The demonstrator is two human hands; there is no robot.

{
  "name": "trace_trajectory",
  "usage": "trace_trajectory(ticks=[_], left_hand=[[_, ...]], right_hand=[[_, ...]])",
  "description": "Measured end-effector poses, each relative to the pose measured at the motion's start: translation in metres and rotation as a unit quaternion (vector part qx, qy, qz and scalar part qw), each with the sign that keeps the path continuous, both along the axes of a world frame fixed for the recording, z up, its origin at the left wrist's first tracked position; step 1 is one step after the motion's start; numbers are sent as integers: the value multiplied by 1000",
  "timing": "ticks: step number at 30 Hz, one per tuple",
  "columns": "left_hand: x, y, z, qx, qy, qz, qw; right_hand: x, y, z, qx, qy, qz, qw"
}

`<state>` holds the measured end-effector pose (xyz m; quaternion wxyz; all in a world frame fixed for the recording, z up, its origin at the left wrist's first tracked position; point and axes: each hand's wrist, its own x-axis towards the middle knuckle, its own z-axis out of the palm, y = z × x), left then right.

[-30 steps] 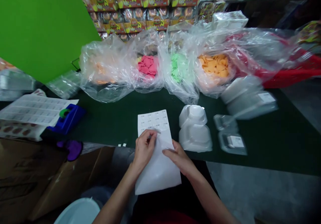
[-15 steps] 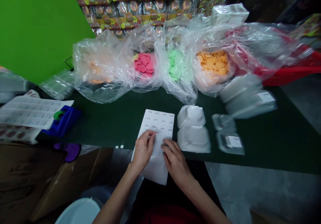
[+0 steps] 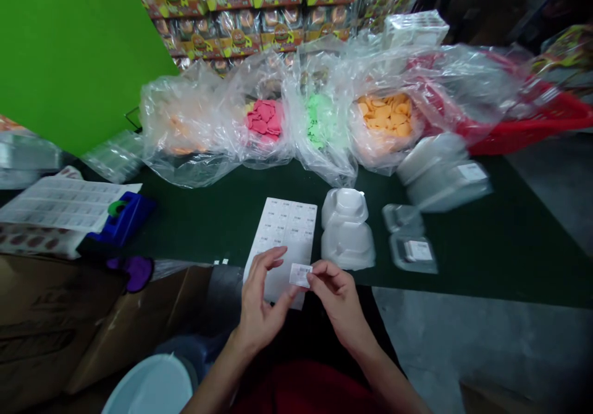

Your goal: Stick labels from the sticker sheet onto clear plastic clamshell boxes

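Between the thumb and finger of my right hand (image 3: 337,296) is a small white barcode sticker (image 3: 300,275), held by its right edge. My left hand (image 3: 264,296) has its fingers apart, with the thumb tip close to the sticker's lower left corner; whether it touches I cannot tell. Beneath both hands lies the sticker sheet (image 3: 291,222), printed labels on its far part and bare backing nearer me. Just right of the sheet sit opened white clamshell boxes (image 3: 347,241). Farther right is a small clear clamshell (image 3: 412,253) with a label in it.
Clear bags hold pink pieces (image 3: 265,119), green pieces (image 3: 319,120) and orange discs (image 3: 385,115) along the back. Stacked clamshells (image 3: 447,176) and a red basket (image 3: 523,133) stand right. At left are a blue tape dispenser (image 3: 125,219) and more printed sheets (image 3: 69,204).
The sticker has come off the sheet into my right hand's pinch. My left hand has opened its fingers. The view has shifted slightly.
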<state>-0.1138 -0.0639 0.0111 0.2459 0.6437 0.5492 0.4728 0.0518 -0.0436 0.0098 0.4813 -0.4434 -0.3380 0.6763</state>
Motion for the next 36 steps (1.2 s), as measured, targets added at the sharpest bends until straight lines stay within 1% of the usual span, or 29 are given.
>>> trace_trajectory(ticks=[1,3,5,7,10,12,14,16,19,21,23,27,33,36], left_hand=[[-1,3,8,-50,-27,6,998],[-1,11,24,-119,-57,-16,991],[2,20,36,-149,-54,-54,986],[7,30,46,-143,-53,-63,986],[20,46,56,-105,-95,-7,990],[32,59,61,-96,-139,28,985],[46,73,64,-104,-171,27,979],[61,85,65,-111,-187,6,976],[79,100,61,-122,-200,-24,972],[87,105,57,-133,-207,-34,969],[91,107,53,-144,-205,-37,967],[94,108,48,-155,-181,-32,971],[100,109,42,-150,-154,-27,976],[100,110,39,-148,-141,-27,978]], right_hand=[[3,-1,1,16,-11,8,1000],[7,-2,3,44,-26,18,999],[12,-3,6,53,-37,24,998],[19,-5,10,43,-44,27,998],[38,-10,20,30,-60,10,998],[55,-14,27,39,-88,-7,995],[73,-16,32,52,-121,-27,991],[89,-15,33,60,-148,-65,985],[107,-6,28,62,-172,-141,973],[113,3,23,68,-173,-179,966],[115,12,20,80,-170,-200,962],[110,28,19,115,-177,-215,953],[95,45,15,188,-214,-195,939],[89,51,12,206,-247,-191,927]])
